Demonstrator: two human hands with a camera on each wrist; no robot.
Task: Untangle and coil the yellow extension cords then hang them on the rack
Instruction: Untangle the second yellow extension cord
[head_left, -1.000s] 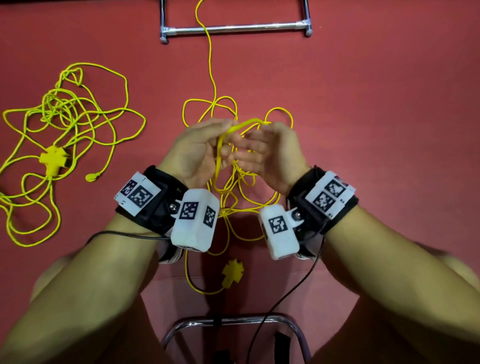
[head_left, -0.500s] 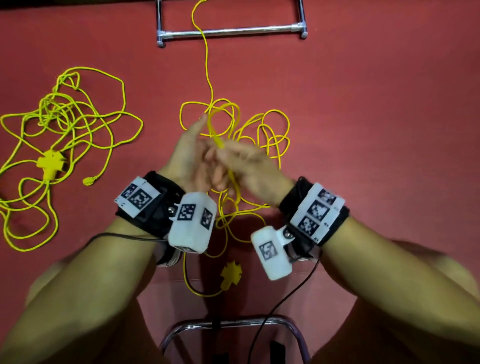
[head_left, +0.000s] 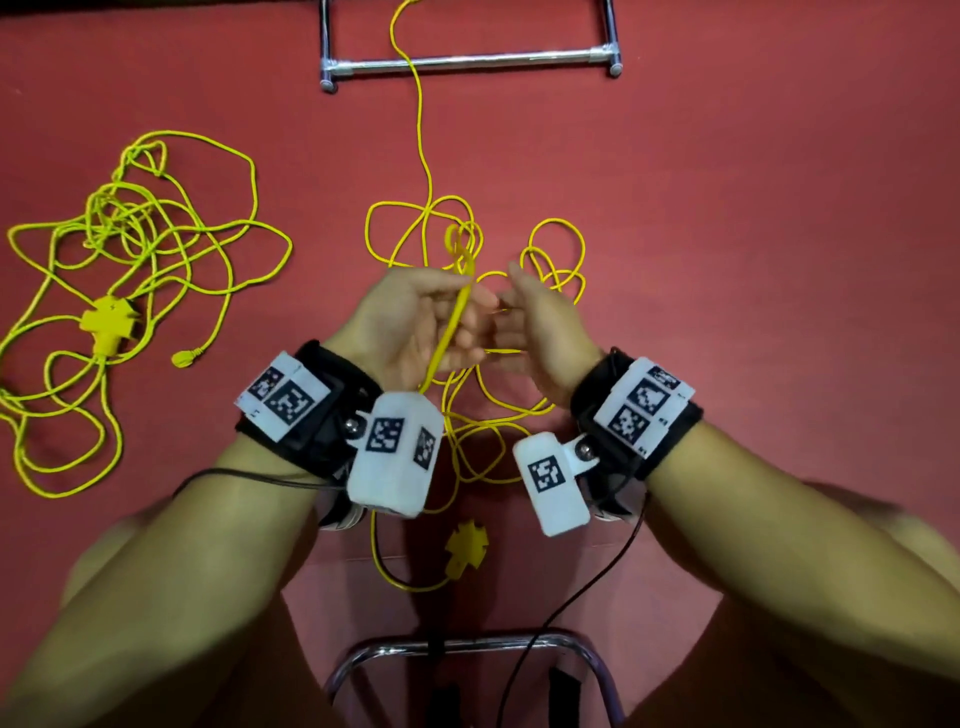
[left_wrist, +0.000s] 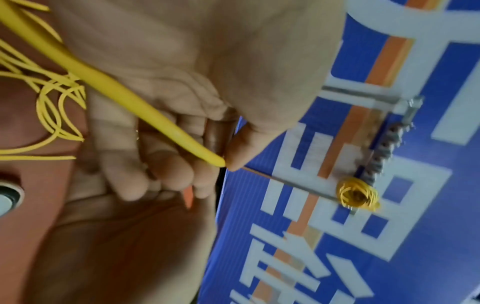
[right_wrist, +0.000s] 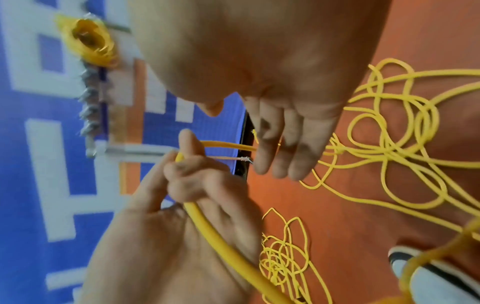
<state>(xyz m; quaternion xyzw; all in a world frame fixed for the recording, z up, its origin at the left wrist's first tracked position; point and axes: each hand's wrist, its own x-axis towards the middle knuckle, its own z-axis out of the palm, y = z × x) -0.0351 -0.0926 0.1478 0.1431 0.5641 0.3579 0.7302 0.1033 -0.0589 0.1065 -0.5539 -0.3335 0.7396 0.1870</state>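
My left hand (head_left: 415, 322) grips a yellow extension cord (head_left: 460, 306), pinched between thumb and curled fingers (left_wrist: 166, 168); a small loop of it stands above the fist. The cord runs down between my wrists to a loose tangle (head_left: 467, 415) on the red floor and to its cross-shaped socket (head_left: 467, 545). One strand leads away to the metal rack (head_left: 467, 61). My right hand (head_left: 540, 332) is just right of the left, with straight fingers (right_wrist: 280, 144) touching a strand (right_wrist: 228, 146) that comes from the left hand. A second tangled cord (head_left: 130, 249) lies at the left.
The second cord's socket (head_left: 106, 322) and plug (head_left: 182, 358) lie on the floor at the left. A coiled yellow cord (left_wrist: 357, 192) hangs on the rack before a blue patterned wall. A chrome chair frame (head_left: 467, 639) and black wrist cables sit below my arms.
My right hand has drawn back to the right from over the left hand's fingers. The cord loop now sticks up above the left hand, which keeps its grip.
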